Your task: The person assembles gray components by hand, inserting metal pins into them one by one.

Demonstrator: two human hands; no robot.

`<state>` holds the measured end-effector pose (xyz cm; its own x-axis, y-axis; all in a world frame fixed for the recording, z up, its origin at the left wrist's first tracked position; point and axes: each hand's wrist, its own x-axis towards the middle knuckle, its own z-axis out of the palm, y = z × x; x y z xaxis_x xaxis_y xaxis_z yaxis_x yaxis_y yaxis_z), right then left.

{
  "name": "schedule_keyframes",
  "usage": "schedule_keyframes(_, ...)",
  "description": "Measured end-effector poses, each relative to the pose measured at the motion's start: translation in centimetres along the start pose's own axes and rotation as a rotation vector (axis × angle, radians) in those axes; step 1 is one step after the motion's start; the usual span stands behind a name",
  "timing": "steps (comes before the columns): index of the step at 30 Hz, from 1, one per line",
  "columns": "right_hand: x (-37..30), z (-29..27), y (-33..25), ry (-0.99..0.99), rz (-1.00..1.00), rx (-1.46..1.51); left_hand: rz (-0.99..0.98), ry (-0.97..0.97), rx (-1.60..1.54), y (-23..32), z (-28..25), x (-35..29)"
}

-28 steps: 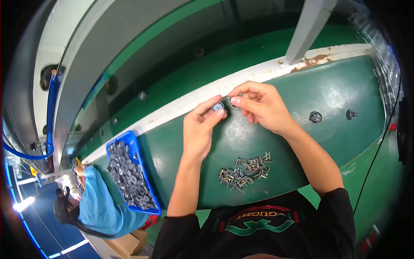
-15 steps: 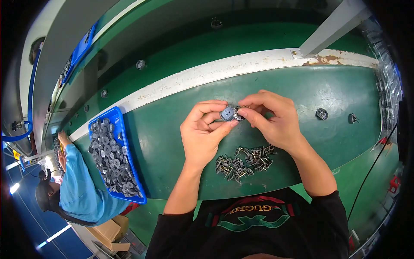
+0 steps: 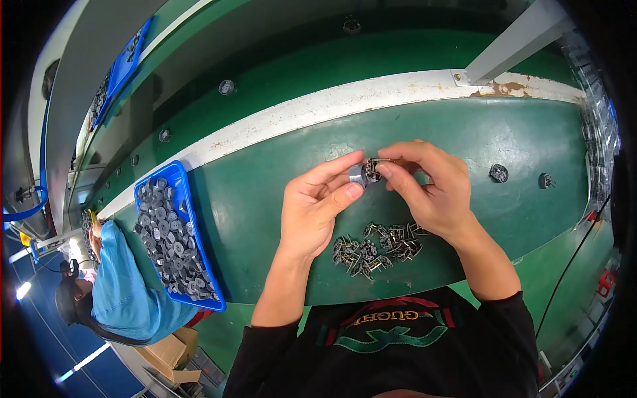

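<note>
Above the green table my left hand pinches a grey round plastic cap between thumb and fingertips. My right hand grips a small black part with metal pins by thumb and forefinger. The two pieces meet between my hands; whether they are joined cannot be made out. Below them lies a loose pile of similar black pin parts. To the left a blue tray is heaped with grey round caps.
Two dark parts lie on the table at right. A white rail separates it from a green belt carrying spaced round pieces. A metal post rises at far right. At left sits a person in blue; clear plastic packs line the right edge.
Both hands have turned the cap and the pin part, so the cap now shows its side and the pin part faces up more. Pieces on the belt have shifted rightward and away.
</note>
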<state>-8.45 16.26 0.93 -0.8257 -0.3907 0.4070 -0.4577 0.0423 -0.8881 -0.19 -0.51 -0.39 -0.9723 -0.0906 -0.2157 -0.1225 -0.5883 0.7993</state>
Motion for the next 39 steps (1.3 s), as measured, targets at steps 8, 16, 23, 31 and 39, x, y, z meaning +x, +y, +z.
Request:
schedule_keyframes(8, 0.3, -0.4, -0.8, -0.051, -0.203, -0.218, 0.152, -0.068, -0.040, -0.5, 0.0, 0.0)
schedule_keyframes(16, -0.2, 0.3, -0.4, -0.059, -0.250, -0.318, 0.198, -0.033, 0.069, -0.9, 0.5, -0.2)
schedule_keyframes(23, 0.0, -0.3, 0.5, -0.128, -0.190, -0.225, 0.090, 0.091, 0.044, -0.7, 0.9, 1.0)
schedule_keyframes(31, -0.6, -1.9, -0.4, -0.769, -0.159, -0.354, 0.362, 0.353, 0.835, 5.4, -2.0, 12.3)
schedule_keyframes(39, -1.2, -1.4, 0.9, -0.803, -0.150, -0.299, 0.405, 0.473, 1.511, 8.3, -4.8, 21.3)
